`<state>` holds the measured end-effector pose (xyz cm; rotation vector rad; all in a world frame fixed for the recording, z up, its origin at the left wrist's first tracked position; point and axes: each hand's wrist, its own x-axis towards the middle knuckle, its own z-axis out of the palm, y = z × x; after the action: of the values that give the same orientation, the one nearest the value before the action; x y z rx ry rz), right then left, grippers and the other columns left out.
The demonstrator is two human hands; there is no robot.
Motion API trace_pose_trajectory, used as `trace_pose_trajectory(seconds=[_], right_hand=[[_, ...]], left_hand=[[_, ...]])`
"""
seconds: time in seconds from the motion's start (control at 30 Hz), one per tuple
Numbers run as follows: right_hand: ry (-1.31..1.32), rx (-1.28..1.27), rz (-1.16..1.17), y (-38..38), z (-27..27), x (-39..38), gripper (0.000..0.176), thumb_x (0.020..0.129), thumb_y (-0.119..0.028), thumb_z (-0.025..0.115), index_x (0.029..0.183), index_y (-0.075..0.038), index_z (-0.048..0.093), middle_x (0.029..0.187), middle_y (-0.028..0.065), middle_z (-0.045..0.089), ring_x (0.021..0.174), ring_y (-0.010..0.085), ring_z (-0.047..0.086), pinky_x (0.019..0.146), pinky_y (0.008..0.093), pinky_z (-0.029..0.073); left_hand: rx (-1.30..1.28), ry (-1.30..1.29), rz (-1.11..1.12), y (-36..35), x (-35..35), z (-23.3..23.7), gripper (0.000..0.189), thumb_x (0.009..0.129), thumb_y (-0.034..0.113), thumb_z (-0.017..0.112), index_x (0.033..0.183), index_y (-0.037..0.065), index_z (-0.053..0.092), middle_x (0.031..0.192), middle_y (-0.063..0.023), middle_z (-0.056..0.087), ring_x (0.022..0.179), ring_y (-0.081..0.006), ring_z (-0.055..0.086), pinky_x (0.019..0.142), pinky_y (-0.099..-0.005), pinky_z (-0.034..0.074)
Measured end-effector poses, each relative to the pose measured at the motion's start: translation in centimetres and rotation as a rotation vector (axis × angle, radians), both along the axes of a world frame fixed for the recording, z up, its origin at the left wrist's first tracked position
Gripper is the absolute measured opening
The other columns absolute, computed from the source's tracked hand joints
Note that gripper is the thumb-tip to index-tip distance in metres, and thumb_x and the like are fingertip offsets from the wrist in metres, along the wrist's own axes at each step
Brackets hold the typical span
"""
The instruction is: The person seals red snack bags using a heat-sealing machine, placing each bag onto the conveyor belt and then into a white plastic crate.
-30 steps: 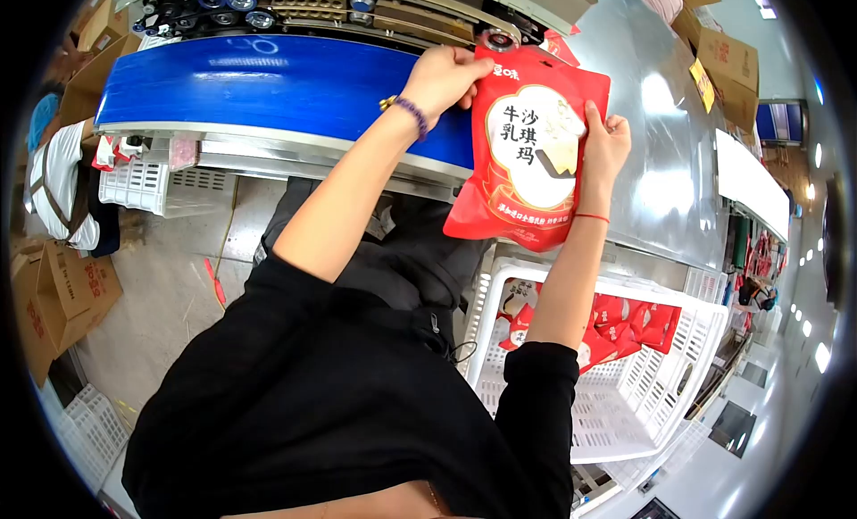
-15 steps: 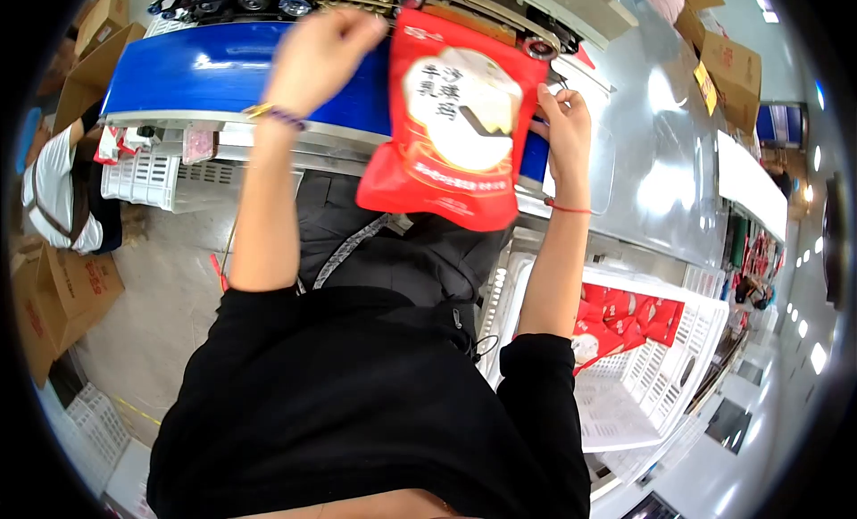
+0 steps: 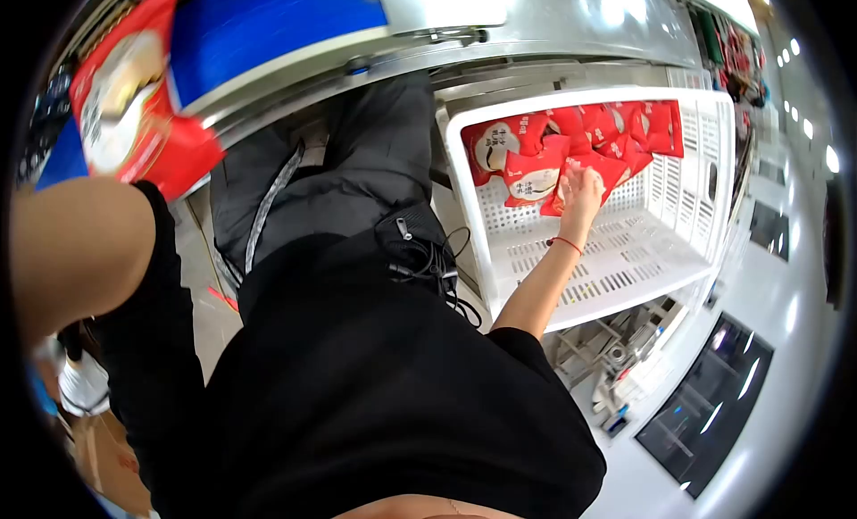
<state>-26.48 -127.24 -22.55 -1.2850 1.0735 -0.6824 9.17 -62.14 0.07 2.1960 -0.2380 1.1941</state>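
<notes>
My right hand (image 3: 583, 196) reaches into a white plastic crate (image 3: 616, 260), its fingers closed on a red printed snack packet (image 3: 600, 171). Beside it lies another red packet (image 3: 536, 175) with a white oval and black characters. My left forearm runs out at the left edge, so that hand is out of sight. A larger red pouch (image 3: 125, 99) stands at the sealing machine on the left, partly cut off by the frame and slightly blurred.
A blue conveyor belt (image 3: 277, 28) with a metal edge runs along the front, joined to a steel table (image 3: 571, 28) on the right. Several more red packets (image 3: 661, 126) fill the crate's far side. Cables (image 3: 437, 265) hang at my waist.
The view has swung right and down toward the crate. My right hand has left the large pouch and entered the crate. My left hand has gone out of view.
</notes>
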Motion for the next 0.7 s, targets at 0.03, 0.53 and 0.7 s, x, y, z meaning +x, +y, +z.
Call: trace_pose_trajectory(seconds=[0.03,0.53,0.7], right_hand=[[-0.025,-0.005,-0.017,-1.6,-2.5,-1.5,0.023,0.094,-0.02,0.058,0.104,0.0,0.056,0.104,0.0125,0.064,0.092,0.0203,0.062,0.078,0.0319,0.054],[0.692,-0.74,0.457,-9.5,-8.8,-1.9,0.031,0.078,-0.015,0.076,0.097,0.003,0.059,0.09,0.0085,0.06,0.091,0.02,0.058,0.085,0.0319,0.047],[0.251,-0.767,0.458,-1.2,1.6,-3.5,0.011,0.081,0.001,0.068,0.089,0.0,0.06,0.091,0.0073,0.064,0.088,0.0154,0.059,0.085,0.0289,0.046]], left_hand=[[-0.003,-0.005,0.003,0.1,0.1,0.2,0.038,0.099,0.032,0.044,0.119,0.003,0.06,0.118,-0.0099,0.062,0.111,-0.0211,0.057,0.101,-0.0339,0.039],[-0.268,-0.032,-0.331,-7.9,-3.6,1.4,0.039,0.099,0.03,0.043,0.121,0.001,0.057,0.119,-0.0121,0.06,0.113,-0.0233,0.056,0.104,-0.0365,0.038],[-0.708,0.3,-1.088,-19.7,-7.1,-2.6,0.039,0.099,0.03,0.042,0.121,0.001,0.056,0.12,-0.0128,0.059,0.114,-0.024,0.056,0.105,-0.0374,0.037]])
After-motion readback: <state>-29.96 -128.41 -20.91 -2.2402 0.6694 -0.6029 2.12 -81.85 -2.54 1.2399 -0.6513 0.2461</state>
